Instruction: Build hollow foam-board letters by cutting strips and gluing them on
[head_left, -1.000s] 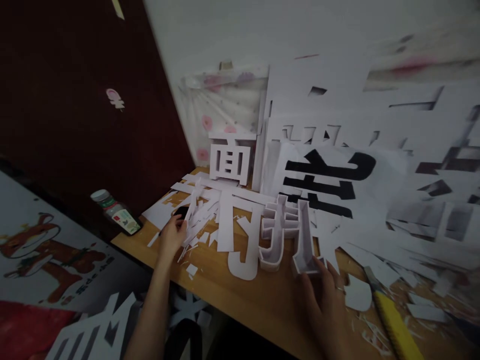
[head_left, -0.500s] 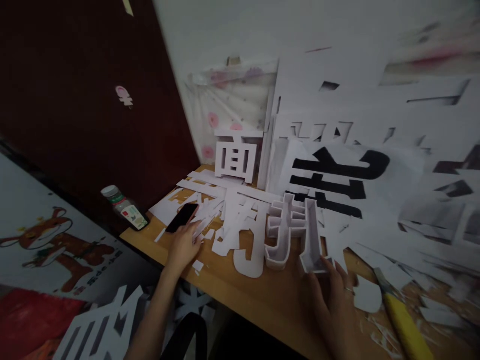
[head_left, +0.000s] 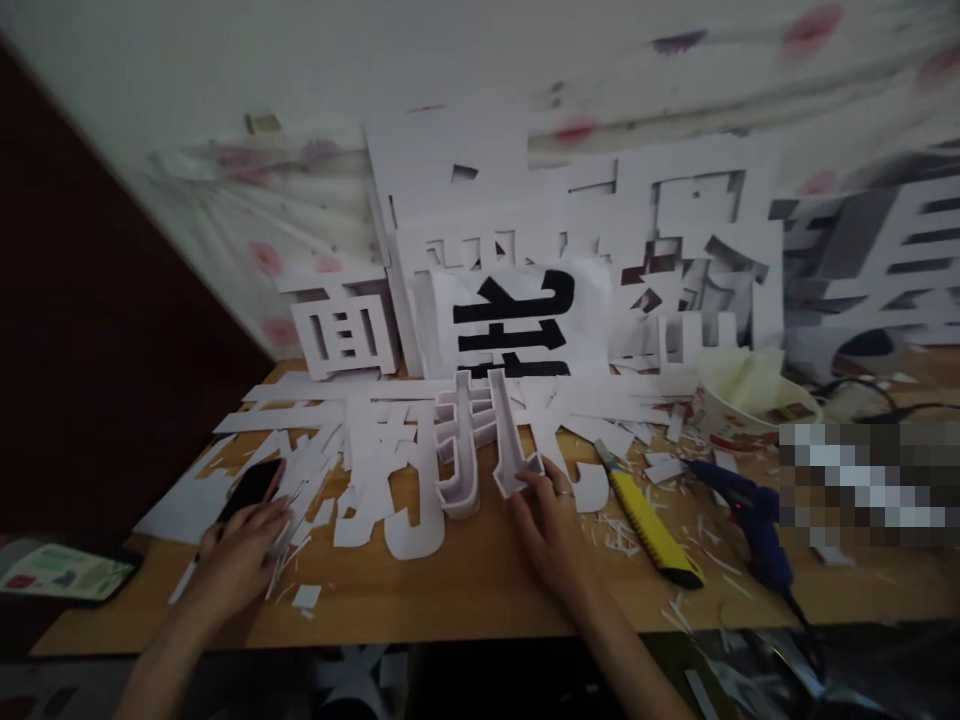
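Observation:
My right hand (head_left: 551, 515) has its fingers on the lower right end of a white raised character form (head_left: 466, 470), which stands on the wooden table (head_left: 495, 600). Its thumb and fingertips close on that form's wall. At the left, my left hand (head_left: 244, 550) lies low over the table beside a dark phone (head_left: 255, 485), near thin white strips (head_left: 300, 500); what its fingers hold, if anything, is too small to tell. Flat white cutouts (head_left: 416, 510) lie between the hands.
A yellow cutter (head_left: 651, 525), a blue glue gun (head_left: 757, 530) and a paper bowl (head_left: 731, 420) are on the right. White characters (head_left: 345, 325) and a sheet with black strokes (head_left: 592, 320) stand behind. A bottle (head_left: 67, 572) is at far left.
The view has swung to the right, bringing the glue gun and bowl into sight. My right hand remains at the raised form, my left near the phone.

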